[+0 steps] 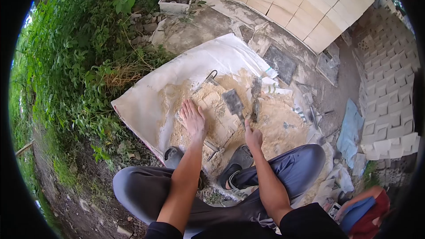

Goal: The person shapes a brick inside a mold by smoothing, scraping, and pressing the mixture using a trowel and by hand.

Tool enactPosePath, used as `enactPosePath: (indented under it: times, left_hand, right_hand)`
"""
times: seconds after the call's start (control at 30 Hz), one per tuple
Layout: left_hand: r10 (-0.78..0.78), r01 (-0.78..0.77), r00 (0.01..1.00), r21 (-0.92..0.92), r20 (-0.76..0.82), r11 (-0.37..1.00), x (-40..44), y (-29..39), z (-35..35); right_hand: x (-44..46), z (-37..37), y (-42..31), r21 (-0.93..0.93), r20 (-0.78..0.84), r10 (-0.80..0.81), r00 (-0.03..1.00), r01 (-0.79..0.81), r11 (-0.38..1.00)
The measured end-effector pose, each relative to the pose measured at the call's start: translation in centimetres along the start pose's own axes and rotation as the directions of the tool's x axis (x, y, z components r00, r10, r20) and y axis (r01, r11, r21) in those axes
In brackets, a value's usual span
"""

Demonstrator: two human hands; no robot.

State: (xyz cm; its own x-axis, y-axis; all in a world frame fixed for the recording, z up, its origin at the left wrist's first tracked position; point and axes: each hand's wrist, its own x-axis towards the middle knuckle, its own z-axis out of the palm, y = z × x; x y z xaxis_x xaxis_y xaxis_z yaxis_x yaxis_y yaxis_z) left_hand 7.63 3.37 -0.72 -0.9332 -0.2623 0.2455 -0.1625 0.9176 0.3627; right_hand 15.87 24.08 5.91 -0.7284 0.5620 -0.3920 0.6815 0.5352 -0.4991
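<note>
A mould frame (215, 114) covered with pale sandy powder lies on a white sack sheet (155, 77) between my feet. My left hand (193, 117) rests flat on the powder at the frame's left side, fingers stretched out. In my right hand (253, 136) is the handle of a trowel (233, 102); its grey, flat blade is over the right part of the frame. A bent metal handle (212, 75) sticks out at the frame's far end. Beside the trowel, to the right, a dark metal tool (256, 93) lies on the powder.
Stacked pale tiles (283, 0) stand at the back, with more patterned blocks (387, 97) at the right. Dark slabs (280, 64) lie behind the sheet. A white crate (176, 1) is at the back left, near green plants (88, 57). Another person (369, 214) is at lower right.
</note>
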Motion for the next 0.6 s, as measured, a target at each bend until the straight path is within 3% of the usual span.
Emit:
enactPosePath:
  times: [0.07,0.2,0.27,0.33,0.4,0.47,0.53,0.6]
  left_hand:
    - [0.043,-0.033,0.997,-0.133,0.068,0.991,2.1,1.3,0.5]
    - [0.282,-0.219,0.941,-0.303,0.185,0.927,4.9,3.3,0.5]
    - [0.337,-0.284,0.933,-0.316,0.127,0.905,4.5,3.9,-0.1]
    - [0.510,-0.399,0.852,-0.477,0.123,0.783,4.3,3.8,-0.8]
    - [0.561,-0.436,0.821,-0.519,0.107,0.736,4.0,3.5,-0.3]
    - [0.603,-0.469,0.794,-0.555,0.075,0.687,3.3,2.8,0.6]
    - [0.690,-0.461,0.699,-0.620,0.188,0.635,2.5,2.1,0.4]
    - [0.674,-0.459,0.725,-0.629,0.143,0.627,1.4,1.1,-1.1]
  right_hand:
    - [0.8,-0.1,-1.0,0.185,-0.033,-0.020,0.999,0.026,0.982]
    - [2.3,0.5,-1.6,0.386,-0.063,0.018,0.998,0.007,0.922]
    - [2.1,0.0,-1.4,0.443,-0.044,-0.015,0.999,0.033,0.896]
    - [2.0,0.1,-1.0,0.426,-0.072,-0.021,0.997,0.050,0.903]
    - [1.7,0.1,-1.3,0.419,-0.107,-0.045,0.993,0.086,0.904]
    - [1.0,-0.1,-1.8,0.289,-0.114,-0.097,0.989,0.127,0.949]
    - [0.0,-0.1,-2.2,0.299,-0.094,-0.146,0.985,0.168,0.939]
    - [-0.5,-0.3,-2.2,0.289,-0.070,-0.190,0.979,0.203,0.936]
